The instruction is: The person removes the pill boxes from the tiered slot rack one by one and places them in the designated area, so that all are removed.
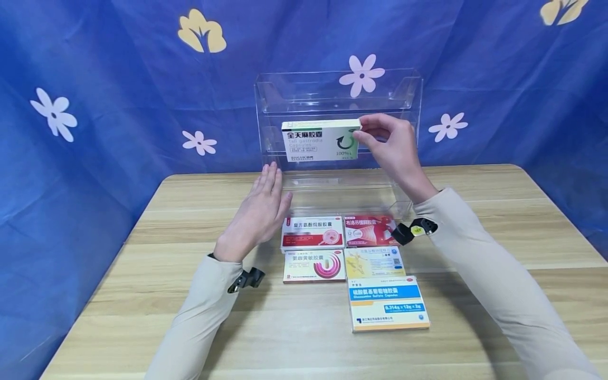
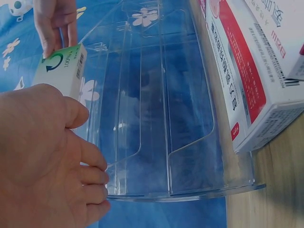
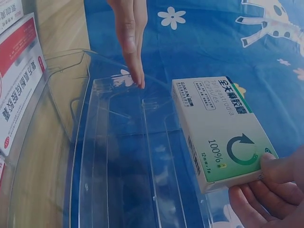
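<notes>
A white and green medicine box [image 1: 320,141] is pinched at its right end by my right hand [image 1: 391,148], between thumb and fingers. It is held in front of the tiers of a clear plastic rack [image 1: 339,182], apart from the boxes on the table. In the right wrist view the medicine box [image 3: 223,133] shows its printed face and one end. My left hand [image 1: 258,206] has its fingers straight and lies against the left side of the rack. The left wrist view shows that hand [image 2: 52,156] beside the rack's clear edge [image 2: 185,194].
Several medicine boxes lie before the rack: a red and white box [image 1: 312,233], a red box [image 1: 368,231], a white and pink box [image 1: 314,265], a yellow box [image 1: 374,262] and a blue and white box [image 1: 388,304]. A blue patterned cloth [image 1: 142,105] hangs behind the wooden table [image 1: 190,221].
</notes>
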The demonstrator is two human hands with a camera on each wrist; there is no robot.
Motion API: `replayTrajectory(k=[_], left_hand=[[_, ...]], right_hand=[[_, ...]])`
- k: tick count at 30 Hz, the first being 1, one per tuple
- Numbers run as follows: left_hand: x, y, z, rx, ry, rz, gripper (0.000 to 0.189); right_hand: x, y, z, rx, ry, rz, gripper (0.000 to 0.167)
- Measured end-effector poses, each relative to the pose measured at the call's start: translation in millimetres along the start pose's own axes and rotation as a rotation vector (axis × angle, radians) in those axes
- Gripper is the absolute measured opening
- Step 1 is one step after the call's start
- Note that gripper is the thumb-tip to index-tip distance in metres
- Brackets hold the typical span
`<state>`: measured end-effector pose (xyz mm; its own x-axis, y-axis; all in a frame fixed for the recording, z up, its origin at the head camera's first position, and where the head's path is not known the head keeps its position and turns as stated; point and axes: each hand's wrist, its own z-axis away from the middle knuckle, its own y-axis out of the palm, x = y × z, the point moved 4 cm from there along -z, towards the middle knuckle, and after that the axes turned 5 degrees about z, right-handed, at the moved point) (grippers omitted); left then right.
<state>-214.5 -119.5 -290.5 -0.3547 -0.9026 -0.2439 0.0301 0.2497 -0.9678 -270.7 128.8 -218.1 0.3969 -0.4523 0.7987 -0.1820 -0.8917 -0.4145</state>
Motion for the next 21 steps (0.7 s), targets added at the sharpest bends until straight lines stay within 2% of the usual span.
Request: replayTrajectory(k=[12, 21], left_hand=[[0.5, -0.4, 0.2, -0.003, 0.002, -0.002, 0.065], [0.5, -0.5, 0.2, -0.005, 0.004, 0.000, 0.065]], right_hand=[[1, -3, 11.4, 0.006, -0.022, 0.003, 0.029], [-8, -4, 20.3, 0.017, 0.007, 0.012, 0.030]])
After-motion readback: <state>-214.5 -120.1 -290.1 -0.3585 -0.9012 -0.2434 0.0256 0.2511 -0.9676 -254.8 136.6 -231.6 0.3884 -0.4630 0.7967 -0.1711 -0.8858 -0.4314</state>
